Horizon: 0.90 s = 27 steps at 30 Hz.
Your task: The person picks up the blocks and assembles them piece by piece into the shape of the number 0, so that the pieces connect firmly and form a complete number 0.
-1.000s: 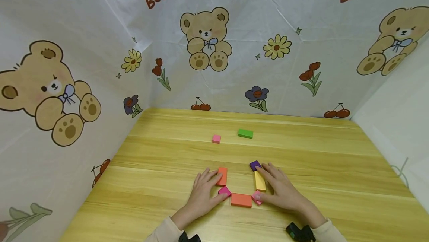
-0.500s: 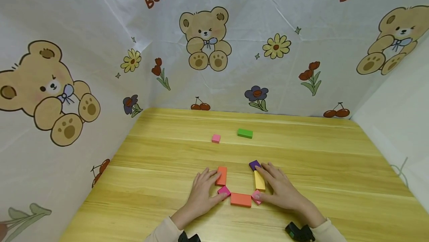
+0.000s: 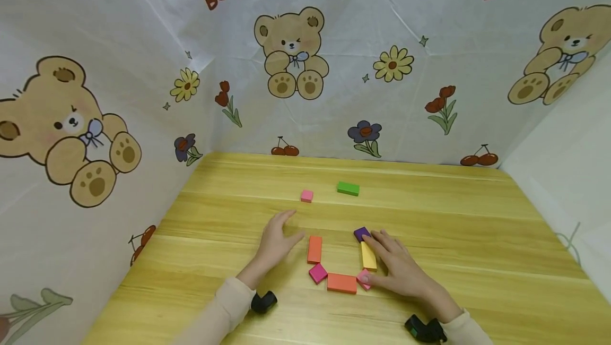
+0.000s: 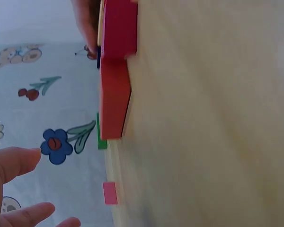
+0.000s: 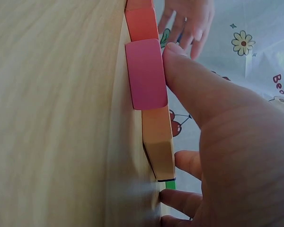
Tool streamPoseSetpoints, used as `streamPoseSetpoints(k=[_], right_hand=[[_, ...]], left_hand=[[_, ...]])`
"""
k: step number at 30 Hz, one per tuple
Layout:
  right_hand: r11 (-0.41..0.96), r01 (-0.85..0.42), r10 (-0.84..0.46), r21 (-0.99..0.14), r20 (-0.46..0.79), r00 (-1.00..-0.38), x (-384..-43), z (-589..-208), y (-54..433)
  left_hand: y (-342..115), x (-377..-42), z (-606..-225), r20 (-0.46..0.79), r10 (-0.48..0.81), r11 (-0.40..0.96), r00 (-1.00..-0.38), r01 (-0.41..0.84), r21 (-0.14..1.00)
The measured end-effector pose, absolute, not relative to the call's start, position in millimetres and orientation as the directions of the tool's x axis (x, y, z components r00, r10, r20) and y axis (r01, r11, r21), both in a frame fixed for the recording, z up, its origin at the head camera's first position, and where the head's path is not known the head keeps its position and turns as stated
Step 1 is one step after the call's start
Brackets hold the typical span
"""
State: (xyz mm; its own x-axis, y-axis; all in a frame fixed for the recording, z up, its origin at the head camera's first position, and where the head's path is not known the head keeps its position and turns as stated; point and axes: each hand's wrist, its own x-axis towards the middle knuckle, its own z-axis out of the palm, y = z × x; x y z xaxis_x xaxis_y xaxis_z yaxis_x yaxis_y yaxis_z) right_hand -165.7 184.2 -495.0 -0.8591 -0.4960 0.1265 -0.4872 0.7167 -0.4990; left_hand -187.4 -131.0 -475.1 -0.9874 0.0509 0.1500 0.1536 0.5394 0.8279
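In the head view my left hand (image 3: 275,241) hovers left of the orange block (image 3: 314,249), thumb and fingers spread, holding nothing. Below that block lies a magenta block (image 3: 317,274), turned cornerwise. A second orange block (image 3: 341,283) lies flat at the near side. My right hand (image 3: 401,268) rests at the right of the row, its thumb on the pink block (image 3: 361,277) and a fingertip at the purple block (image 3: 361,234). Between these two is a yellow block (image 3: 368,256). The right wrist view shows the thumb touching the top of the pink block (image 5: 146,74).
Farther back on the wooden table (image 3: 429,201) lie a small pink block (image 3: 307,196) and a green block (image 3: 348,188). A white cloth (image 3: 334,111) printed with bears and flowers stands behind and at the left.
My left hand has left the orange and magenta blocks and moved up and away, toward the back of the table. The right hand keeps its place on the blocks.
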Motion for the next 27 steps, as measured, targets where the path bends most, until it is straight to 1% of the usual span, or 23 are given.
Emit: streamPoseSetpoints(k=[4, 11, 18, 27], right_hand=[[0.717, -0.481, -0.491, -0.505, 0.124, -0.863, -165, -494, 184], [0.724, -0.481, -0.491, -0.494, 0.120, -0.863, -164, -494, 185], [0.725, -0.486, -0.492, -0.488, 0.125, -0.861, -164, -494, 185], [0.719, -0.501, -0.499, -0.481, 0.144, -0.854, -164, -493, 185]], left_hand=[[-137, -221, -469, 0.137, 0.033, 0.551, -0.990, 0.132, 0.824], [-142, -266, -471, 0.108, 0.068, 0.567, -0.992, 0.127, 0.814], [-141, -287, -477, 0.067, 0.109, 0.560, -0.992, 0.117, 0.820], [-136, -300, -484, 0.014, 0.115, 0.635, -0.993, 0.084, 0.768]])
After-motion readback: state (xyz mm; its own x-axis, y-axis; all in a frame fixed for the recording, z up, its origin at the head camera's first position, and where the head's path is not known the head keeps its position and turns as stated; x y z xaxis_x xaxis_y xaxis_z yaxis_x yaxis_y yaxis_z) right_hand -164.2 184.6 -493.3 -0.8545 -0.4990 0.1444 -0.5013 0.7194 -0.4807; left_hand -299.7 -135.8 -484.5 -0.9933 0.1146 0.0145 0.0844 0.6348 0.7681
